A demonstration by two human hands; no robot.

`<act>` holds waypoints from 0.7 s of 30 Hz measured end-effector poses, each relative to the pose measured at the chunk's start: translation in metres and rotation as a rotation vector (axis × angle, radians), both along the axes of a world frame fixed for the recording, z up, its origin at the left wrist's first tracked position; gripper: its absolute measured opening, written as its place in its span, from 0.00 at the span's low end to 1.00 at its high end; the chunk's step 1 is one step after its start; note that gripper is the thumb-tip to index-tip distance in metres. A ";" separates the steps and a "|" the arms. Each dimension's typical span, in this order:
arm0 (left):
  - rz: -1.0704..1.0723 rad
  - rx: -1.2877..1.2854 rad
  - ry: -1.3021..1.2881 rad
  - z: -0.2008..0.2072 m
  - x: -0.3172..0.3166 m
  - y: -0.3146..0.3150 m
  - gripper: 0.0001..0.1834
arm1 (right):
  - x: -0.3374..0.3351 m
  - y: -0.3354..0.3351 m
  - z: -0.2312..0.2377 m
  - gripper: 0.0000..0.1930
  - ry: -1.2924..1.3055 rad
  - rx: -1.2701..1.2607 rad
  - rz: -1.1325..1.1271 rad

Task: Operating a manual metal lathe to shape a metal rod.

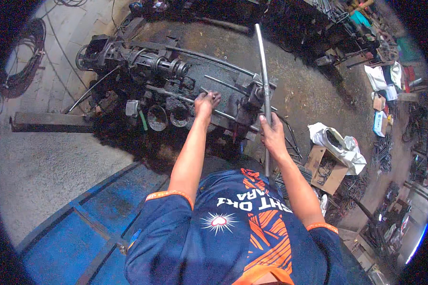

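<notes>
The right hand (272, 134) is wrapped around the rod (262, 61), which crosses over the right end of the machine (159, 63) and partly hides the block (253, 99) there. The left hand (206, 103) is curled at the machine's front rail (171, 93); I cannot tell whether it grips anything. Two cups (157, 118) sit at the front edge, left of that hand. Beyond the right end lie a box (335, 176) and a white sack (354, 156); a beam (52, 122) lies off the left end.
</notes>
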State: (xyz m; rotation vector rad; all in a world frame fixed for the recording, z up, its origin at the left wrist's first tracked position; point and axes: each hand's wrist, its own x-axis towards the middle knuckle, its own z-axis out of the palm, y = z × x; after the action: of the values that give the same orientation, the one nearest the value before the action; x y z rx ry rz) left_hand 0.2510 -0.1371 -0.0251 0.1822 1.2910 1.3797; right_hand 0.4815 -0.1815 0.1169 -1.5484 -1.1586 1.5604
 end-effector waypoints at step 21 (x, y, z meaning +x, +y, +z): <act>0.232 -0.100 0.038 -0.031 0.005 0.046 0.14 | 0.003 0.000 -0.007 0.18 -0.155 0.098 0.038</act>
State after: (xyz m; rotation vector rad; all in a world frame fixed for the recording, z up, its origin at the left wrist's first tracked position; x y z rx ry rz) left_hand 0.2562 -0.0914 -0.0562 -0.0107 1.4446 1.5080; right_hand 0.4846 -0.1813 0.1099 -1.6132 -1.3369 1.4061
